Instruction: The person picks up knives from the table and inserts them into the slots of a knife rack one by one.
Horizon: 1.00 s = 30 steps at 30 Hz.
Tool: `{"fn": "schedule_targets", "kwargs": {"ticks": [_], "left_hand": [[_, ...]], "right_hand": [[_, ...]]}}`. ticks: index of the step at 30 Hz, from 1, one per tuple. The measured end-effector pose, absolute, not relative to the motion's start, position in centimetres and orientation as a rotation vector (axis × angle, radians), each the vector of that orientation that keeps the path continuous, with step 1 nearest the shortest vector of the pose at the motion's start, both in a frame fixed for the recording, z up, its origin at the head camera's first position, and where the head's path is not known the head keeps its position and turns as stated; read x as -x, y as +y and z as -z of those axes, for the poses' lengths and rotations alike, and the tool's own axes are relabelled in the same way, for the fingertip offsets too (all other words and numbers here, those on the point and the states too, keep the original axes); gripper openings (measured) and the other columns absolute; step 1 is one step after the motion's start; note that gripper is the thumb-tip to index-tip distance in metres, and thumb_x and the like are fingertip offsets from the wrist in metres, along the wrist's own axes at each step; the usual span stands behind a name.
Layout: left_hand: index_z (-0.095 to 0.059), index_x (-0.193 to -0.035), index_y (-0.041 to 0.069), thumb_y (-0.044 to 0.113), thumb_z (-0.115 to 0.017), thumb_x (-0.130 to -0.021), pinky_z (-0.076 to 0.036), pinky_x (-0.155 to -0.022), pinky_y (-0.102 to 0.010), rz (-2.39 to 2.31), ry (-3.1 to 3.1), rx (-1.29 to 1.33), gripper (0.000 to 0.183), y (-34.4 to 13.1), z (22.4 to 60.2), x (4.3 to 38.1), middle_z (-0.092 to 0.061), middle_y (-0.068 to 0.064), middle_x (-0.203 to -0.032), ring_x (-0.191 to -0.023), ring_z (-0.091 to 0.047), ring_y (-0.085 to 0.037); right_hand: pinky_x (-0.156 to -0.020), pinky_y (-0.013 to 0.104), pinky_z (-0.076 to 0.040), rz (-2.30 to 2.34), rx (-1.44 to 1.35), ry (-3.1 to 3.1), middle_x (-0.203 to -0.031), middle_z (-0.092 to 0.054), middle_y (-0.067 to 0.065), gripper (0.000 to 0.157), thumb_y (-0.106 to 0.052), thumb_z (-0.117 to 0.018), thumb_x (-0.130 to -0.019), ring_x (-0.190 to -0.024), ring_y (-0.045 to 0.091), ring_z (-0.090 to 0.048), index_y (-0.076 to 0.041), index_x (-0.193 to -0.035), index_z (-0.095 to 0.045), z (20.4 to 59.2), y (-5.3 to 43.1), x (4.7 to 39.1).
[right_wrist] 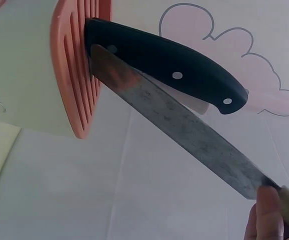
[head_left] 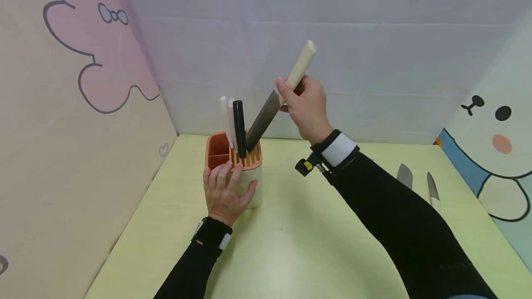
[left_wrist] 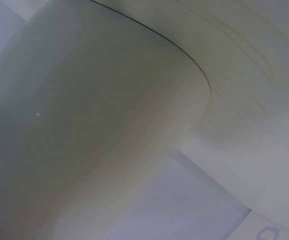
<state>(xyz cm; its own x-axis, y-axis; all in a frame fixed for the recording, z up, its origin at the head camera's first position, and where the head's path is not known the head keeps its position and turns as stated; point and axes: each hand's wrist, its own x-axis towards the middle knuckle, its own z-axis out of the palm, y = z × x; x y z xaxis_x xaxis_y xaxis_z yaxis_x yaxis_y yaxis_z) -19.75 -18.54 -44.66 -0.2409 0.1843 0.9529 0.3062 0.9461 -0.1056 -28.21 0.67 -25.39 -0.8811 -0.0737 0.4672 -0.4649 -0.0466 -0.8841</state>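
While right grip (head_left: 308, 110) pinches knife (head_left: 272, 106), blade (head_left: 262, 124) lies below; handle (head_left: 302, 63), above

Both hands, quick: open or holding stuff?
Left hand: open, resting against the white knife block with an orange slotted top.
Right hand: holding the cream-handled knife with a grey blade.

Slanting down leftward now, a broad-bladed kitchen knife (head_left: 265, 116), gripped low on its cream handle, blade grey, mottled, showing a reddish sheen by the tip. Reaching down close beside the slots, too tight to call contact! And beneath, standing upright on the tabletop (head_left: 287, 253), a knife block (head_left: 254, 175), white-walled, coral-topped, slotted right, open-compartmented left, some slots filled.
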Motion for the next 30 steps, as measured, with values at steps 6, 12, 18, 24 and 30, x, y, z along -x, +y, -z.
{"fn": "schedule_targets", "kwargs": {"ticks": [6, 12, 18, 24, 30], "left_hand": [[-0.058, -0.115, 0.006, 0.042, -0.069, -0.075, -0.036, -0.089, -0.059, 0.121, -1.821, 0.362, 0.055, -18.6, 44.5, 19.7, -0.056, -0.017, -0.113, -0.102, -0.048, -0.033], [-0.058, -0.115, 0.006, 0.042, -0.069, -0.075, -0.035, -0.090, -0.059, 0.124, -1.827, 0.364, 0.055, -18.7, 44.6, 19.6, -0.055, -0.017, -0.113, -0.102, -0.048, -0.033], [-0.058, -0.115, 0.007, 0.042, -0.069, -0.075, -0.035, -0.090, -0.059, 0.128, -1.823, 0.365, 0.055, -18.8, 44.6, 19.6, -0.055, -0.017, -0.113, -0.102, -0.048, -0.033], [-0.058, -0.115, 0.006, 0.042, -0.068, -0.076, -0.035, -0.090, -0.059, 0.126, -1.818, 0.368, 0.053, -18.9, 44.7, 19.7, -0.056, -0.017, -0.113, -0.102, -0.049, -0.033], [-0.059, -0.114, 0.006, 0.042, -0.068, -0.076, -0.035, -0.090, -0.059, 0.131, -1.813, 0.368, 0.053, -19.0, 44.7, 19.7, -0.056, -0.017, -0.114, -0.102, -0.049, -0.033]], "right_hand": [[-0.067, 0.032, -0.056, -2.001, -0.547, -1.986, -0.093, -0.063, 0.017, 0.024, -0.023, -0.065, -0.090, -0.086, 0.028, -0.061, -0.001, -0.098, -0.060, 23.4, 0.7, 25.8], [-0.067, 0.031, -0.056, -1.977, -0.519, -1.984, -0.088, -0.063, 0.013, 0.022, -0.020, -0.067, -0.088, -0.084, 0.028, -0.061, 0.000, -0.096, -0.060, 23.0, 0.7, 25.2], [-0.063, 0.031, -0.056, -1.974, -0.516, -1.980, -0.085, -0.064, 0.013, 0.027, -0.025, -0.071, -0.085, -0.079, 0.026, -0.062, -0.002, -0.094, -0.061, 24.5, 0.3, 27.1], [-0.060, 0.032, -0.055, -2.024, -0.526, -1.970, -0.089, -0.064, 0.012, 0.035, -0.036, -0.072, -0.082, -0.079, 0.025, -0.061, -0.007, -0.096, -0.059, 25.6, -0.6, 28.4], [-0.070, 0.034, -0.056, -2.135, -0.635, -1.944, -0.099, -0.064, 0.012, 0.033, -0.029, -0.071, -0.084, -0.091, 0.027, -0.060, -0.007, -0.106, -0.059, 25.2, -1.1, 28.1]]}}
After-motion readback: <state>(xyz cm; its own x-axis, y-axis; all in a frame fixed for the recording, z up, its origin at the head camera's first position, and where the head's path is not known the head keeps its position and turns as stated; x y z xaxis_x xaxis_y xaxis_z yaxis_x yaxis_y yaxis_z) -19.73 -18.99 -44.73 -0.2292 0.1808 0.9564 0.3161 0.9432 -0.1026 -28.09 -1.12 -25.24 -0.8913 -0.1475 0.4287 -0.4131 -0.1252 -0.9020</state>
